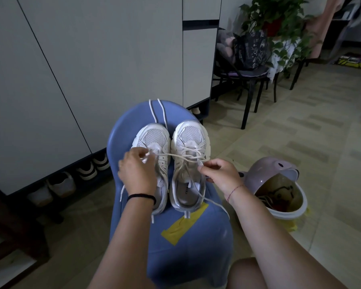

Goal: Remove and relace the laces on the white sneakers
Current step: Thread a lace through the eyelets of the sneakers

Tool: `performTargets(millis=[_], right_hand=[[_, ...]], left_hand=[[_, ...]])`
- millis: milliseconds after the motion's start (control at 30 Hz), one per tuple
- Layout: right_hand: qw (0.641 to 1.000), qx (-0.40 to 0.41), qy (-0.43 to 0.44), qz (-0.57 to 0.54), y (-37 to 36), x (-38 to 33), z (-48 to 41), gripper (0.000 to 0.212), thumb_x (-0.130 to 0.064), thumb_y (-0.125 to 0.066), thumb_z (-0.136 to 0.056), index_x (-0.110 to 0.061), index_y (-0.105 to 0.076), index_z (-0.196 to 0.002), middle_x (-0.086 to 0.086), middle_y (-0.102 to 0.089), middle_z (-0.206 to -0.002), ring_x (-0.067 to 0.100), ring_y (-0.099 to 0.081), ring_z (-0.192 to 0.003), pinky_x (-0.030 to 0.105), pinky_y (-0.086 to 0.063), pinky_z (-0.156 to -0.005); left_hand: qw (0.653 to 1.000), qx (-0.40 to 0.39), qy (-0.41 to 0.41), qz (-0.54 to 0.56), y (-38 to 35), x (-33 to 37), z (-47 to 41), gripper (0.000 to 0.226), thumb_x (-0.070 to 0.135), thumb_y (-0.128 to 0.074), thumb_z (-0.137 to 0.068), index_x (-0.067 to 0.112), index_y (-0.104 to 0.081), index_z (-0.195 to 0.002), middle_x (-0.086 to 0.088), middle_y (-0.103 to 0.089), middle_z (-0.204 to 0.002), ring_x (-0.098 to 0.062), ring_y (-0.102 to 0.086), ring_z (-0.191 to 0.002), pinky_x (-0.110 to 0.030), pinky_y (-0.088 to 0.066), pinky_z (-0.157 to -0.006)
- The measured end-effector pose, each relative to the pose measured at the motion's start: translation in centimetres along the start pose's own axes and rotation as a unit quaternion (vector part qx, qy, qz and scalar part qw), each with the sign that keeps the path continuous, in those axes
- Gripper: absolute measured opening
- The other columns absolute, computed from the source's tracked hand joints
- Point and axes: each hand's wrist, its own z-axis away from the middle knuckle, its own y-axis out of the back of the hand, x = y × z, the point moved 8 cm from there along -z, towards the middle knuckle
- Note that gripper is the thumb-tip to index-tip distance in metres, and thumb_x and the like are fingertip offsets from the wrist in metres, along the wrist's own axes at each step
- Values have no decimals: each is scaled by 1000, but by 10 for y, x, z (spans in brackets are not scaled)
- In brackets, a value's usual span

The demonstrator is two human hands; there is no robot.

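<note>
Left hand [137, 174] and right hand [219, 176] each pinch the white cord lace [179, 156], taut across two white mesh sneakers [189, 134] on a blue plastic stool [196, 251].

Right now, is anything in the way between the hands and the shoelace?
Nothing visible is. The left hand and the right hand both pinch the shoelace, which stretches between them over the right sneaker.

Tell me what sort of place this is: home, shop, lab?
Probably a home, perhaps an entryway: a tall cabinet with shoes stored in the gap beneath, a potted plant, and a small waste bin beside the blue chair holding the white sneakers.
</note>
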Motion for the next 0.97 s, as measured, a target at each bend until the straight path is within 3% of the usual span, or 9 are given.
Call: performTargets(millis=[133,300,534,767,967], right_hand=[[1000,4,-5,-4,-1,2,-2,12,-17,-76,-78,-16,-67,-85,-1,-67,-81,15,-63,-80,42,-55,-88],[1000,-3,-3,1,0,1,-1,11,-17,-74,-78,-17,-66,-85,0,-67,-84,18,-64,-84,44,-54,-90],[1000,-4,-1,4,1,3,-3,13,-17,-75,-78,-16,-67,-88,0,-67,-84,17,-64,-83,43,-56,-87],[1000,2,-2,2,2,5,-4,16,-20,-77,-77,-14,-68,-89,1,-68,-83,18,-65,-82,39,-57,-84],[1000,3,-3,-1,3,5,-5,23,-22,-79,-75,-11,-69,-92,1,-68,-84,15,-65,-79,34,-57,-80]], left_hand=[[980,-123,-154,-25,-38,36,24,31,33,-73,-83,19,-69,-110,-2,-63,-113,-25,-50,-112,-38,-38,-95],[957,-141,-231,-101,-70,49,36,29,28,-73,-83,22,-69,-111,-3,-60,-110,-26,-51,-107,-37,-36,-91],[959,-89,-227,-145,-77,47,35,16,23,-70,-84,13,-70,-97,-9,-62,-101,-32,-54,-99,-41,-43,-84],[982,-86,-166,-34,-55,40,24,9,20,-77,-80,11,-73,-80,-6,-61,-91,-28,-57,-85,-41,-47,-78],[997,-18,-78,14,-1,15,5,9,19,-78,-79,15,-71,-75,7,-53,-88,-25,-54,-94,-21,-31,-73]])
